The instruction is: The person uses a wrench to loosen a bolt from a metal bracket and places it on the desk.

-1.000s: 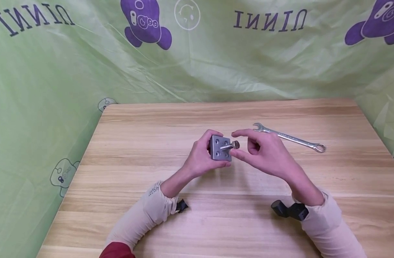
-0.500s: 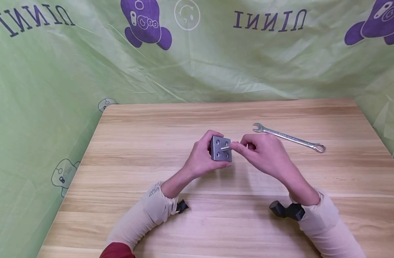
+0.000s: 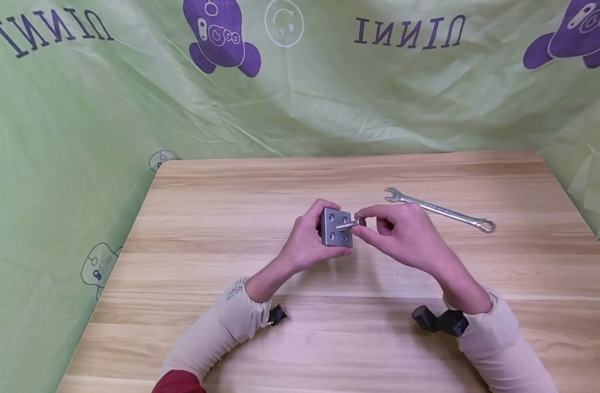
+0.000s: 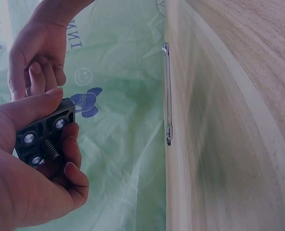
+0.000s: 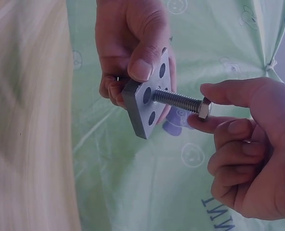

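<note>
My left hand (image 3: 304, 240) grips a small grey square plate (image 3: 327, 227) by its edges, tilted up above the table. A long hex bolt (image 5: 178, 100) runs through the plate's middle, with holes around it. Much of its threaded shank stands out on the right side. On the plate's other face, in the left wrist view, the bolt's threaded end (image 4: 51, 148) pokes out among several shiny round spots. My right hand (image 3: 410, 234) pinches the bolt's hex head (image 5: 205, 109) between thumb and index finger, its other fingers curled in.
A silver combination wrench (image 3: 442, 210) lies on the wooden table (image 3: 231, 196), behind and to the right of my hands. A green printed cloth (image 3: 304, 109) hangs behind the table and along its sides. Black wrist devices (image 3: 439, 320) sit on both sleeves.
My right fingers, spread around the bolt head at first, closed and turned over it, covering it from view. Now they have turned back and the head shows between them. My left hand stays put.
</note>
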Action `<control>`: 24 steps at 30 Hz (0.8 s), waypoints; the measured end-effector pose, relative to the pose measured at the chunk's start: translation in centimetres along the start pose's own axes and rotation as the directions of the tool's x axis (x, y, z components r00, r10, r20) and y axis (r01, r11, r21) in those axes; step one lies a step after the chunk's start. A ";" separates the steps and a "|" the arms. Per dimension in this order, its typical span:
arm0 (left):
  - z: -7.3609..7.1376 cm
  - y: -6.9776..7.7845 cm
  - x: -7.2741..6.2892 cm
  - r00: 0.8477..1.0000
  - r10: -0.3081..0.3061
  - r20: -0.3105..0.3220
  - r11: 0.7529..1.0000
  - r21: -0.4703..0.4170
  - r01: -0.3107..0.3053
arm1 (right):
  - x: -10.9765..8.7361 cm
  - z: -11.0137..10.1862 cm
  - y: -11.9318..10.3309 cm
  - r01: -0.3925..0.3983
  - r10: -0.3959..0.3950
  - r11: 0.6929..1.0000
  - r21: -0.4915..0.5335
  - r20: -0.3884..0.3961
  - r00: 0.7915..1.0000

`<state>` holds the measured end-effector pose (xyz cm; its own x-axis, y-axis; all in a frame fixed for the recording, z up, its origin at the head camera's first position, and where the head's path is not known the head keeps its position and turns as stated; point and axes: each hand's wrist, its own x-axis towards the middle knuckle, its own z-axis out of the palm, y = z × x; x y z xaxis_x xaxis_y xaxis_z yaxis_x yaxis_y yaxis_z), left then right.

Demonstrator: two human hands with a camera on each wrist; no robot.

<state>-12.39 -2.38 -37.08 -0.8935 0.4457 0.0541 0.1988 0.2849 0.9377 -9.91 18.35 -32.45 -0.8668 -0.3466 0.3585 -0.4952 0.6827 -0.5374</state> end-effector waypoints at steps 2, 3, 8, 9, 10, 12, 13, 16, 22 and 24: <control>0.0 0.0 0.0 1.000 -0.001 -0.001 1.000 0.003 0.001 | 0.0 -0.1 0.1 0.032 -0.032 0.999 0.022 -0.002 0.999; 0.0 0.0 0.0 1.000 0.000 0.000 1.000 0.003 0.000 | 0.0 -0.1 0.2 0.050 -0.049 0.998 0.035 -0.004 0.999; 0.0 -0.1 0.0 1.000 0.009 0.011 1.000 -0.010 -0.009 | 0.0 -0.1 0.6 0.134 -0.131 0.986 0.101 -0.030 0.991; 0.0 -0.1 0.0 1.000 0.009 0.013 1.000 -0.012 -0.008 | 0.0 -0.1 0.6 0.147 -0.144 0.983 0.110 -0.036 0.989; 0.0 -0.1 0.0 1.000 0.009 0.014 1.000 -0.014 -0.009 | 0.0 0.0 0.7 0.157 -0.154 0.981 0.115 -0.040 0.987; 0.0 -0.1 0.0 1.000 0.009 0.014 1.000 -0.016 -0.009 | 0.0 0.0 0.7 0.170 -0.166 0.979 0.110 -0.042 0.985; 0.0 -0.2 0.0 1.000 0.008 0.012 1.000 -0.014 -0.008 | 0.0 -0.1 0.7 0.172 -0.169 0.980 0.099 -0.041 0.985; 0.0 -0.2 0.0 1.000 0.006 0.003 1.000 -0.005 -0.006 | 0.0 -0.2 0.6 0.154 -0.153 0.986 0.056 -0.025 0.988; 0.0 -0.2 0.0 1.000 0.009 -0.008 1.000 0.006 -0.009 | 0.1 -0.4 0.1 -0.023 0.023 1.000 -0.005 0.009 1.000; 0.0 -0.2 0.1 1.000 0.011 -0.008 1.000 0.005 -0.011 | 0.2 -0.4 -0.1 -0.098 0.098 0.995 -0.022 0.022 0.995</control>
<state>-12.49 -2.42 -37.21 -0.8946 0.4418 0.0674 0.2109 0.2845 0.9352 -10.01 18.47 -32.01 -0.9123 -0.2918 0.2875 -0.4068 0.7273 -0.5528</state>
